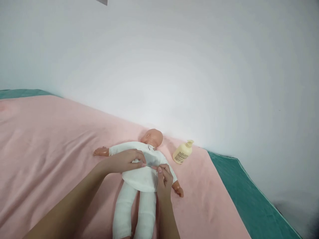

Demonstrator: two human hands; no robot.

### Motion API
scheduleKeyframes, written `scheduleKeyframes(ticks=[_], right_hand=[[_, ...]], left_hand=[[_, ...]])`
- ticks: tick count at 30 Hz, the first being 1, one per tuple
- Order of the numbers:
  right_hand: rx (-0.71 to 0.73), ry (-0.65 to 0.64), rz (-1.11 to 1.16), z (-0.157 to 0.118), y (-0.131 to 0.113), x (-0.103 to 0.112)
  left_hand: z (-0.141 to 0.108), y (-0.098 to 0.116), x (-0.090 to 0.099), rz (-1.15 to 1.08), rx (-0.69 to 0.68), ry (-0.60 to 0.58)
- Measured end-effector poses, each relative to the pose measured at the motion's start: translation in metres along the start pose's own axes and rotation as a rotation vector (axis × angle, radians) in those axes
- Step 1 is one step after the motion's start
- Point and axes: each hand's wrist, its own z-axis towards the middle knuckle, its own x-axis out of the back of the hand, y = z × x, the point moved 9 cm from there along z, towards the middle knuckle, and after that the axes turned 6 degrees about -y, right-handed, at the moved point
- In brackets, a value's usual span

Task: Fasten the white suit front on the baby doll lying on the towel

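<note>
A doll with a white cloth body, plastic head and plastic hands lies on the pink sheet, arms spread and head away from me. Both of my hands are at its chest. My left hand comes in from the left, palm down, its bent fingertips together on the white cloth. From the right, my right hand pinches at the cloth with thumb and forefinger. Between my hands shows a greyish, shiny patch on the chest; I cannot tell what it is. The doll's feet run out of view at the bottom.
A pale yellow pump bottle stands right of the doll's head, near the wall. The pink sheet is wrinkled on the left. Green cloth shows past its right edge. A white wall rises behind.
</note>
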Motion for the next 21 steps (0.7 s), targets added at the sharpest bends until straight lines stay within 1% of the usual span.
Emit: scheduleKeyframes(ticks=[1, 3, 7, 11, 16, 19, 21], right_hand=[[0.017, -0.039, 0.014, -0.005, -0.004, -0.002], [0.046, -0.102, 0.050, -0.013, -0.011, -0.006], [0.081, -0.179, 0.079, -0.021, -0.016, -0.011], [0.078, -0.242, 0.048, -0.020, -0.010, -0.018], [-0.013, -0.332, 0.023, -0.018, 0.006, -0.032], [-0.034, -0.326, 0.025, -0.018, 0.011, -0.034], [-0.022, -0.286, 0.035, -0.017, 0.013, -0.031]], left_hand=[[-0.005, 0.005, -0.005, -0.020, -0.003, -0.077], [-0.012, 0.011, -0.014, -0.023, -0.002, -0.182], [-0.015, 0.011, -0.028, -0.010, -0.020, -0.278], [-0.007, -0.002, -0.039, -0.031, 0.006, -0.275], [0.003, -0.023, -0.055, -0.090, 0.054, -0.290], [0.006, -0.025, -0.052, -0.136, 0.043, -0.247], [0.006, -0.023, -0.045, -0.159, 0.040, -0.217]])
